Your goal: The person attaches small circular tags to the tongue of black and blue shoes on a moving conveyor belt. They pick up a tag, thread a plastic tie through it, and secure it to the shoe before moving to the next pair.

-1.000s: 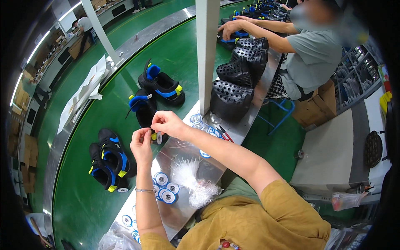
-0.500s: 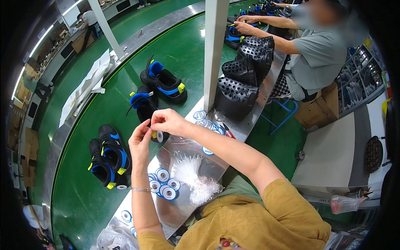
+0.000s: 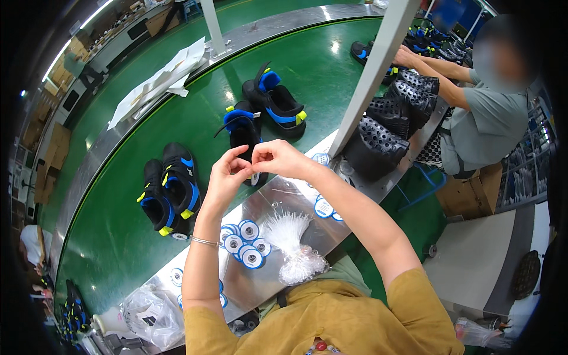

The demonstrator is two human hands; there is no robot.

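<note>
My left hand (image 3: 226, 176) and my right hand (image 3: 277, 158) meet above the steel bench (image 3: 278, 198), fingertips pinched together on a small round hang tag (image 3: 255, 178) that hangs between them. Just behind the hands, on the green conveyor belt (image 3: 118, 236), stands a pair of black shoes with blue and yellow trim (image 3: 260, 115). A second pair of the same shoes (image 3: 168, 189) sits to the left. On the bench below my hands lie a pile of round blue-and-white tags (image 3: 244, 238) and a bundle of clear plastic tag loops (image 3: 291, 242).
A white post (image 3: 373, 71) rises from the bench at right. Beside it stand black perforated shoe moulds (image 3: 390, 127). A seated co-worker in a grey shirt (image 3: 485, 118) reaches over the belt. White paper (image 3: 160, 80) lies across the belt's far side. A plastic bag (image 3: 148, 307) sits bottom left.
The two pairs of shoes have shifted along the belt relative to my hands. My hands stay joined at the fingertips, working the small tag.
</note>
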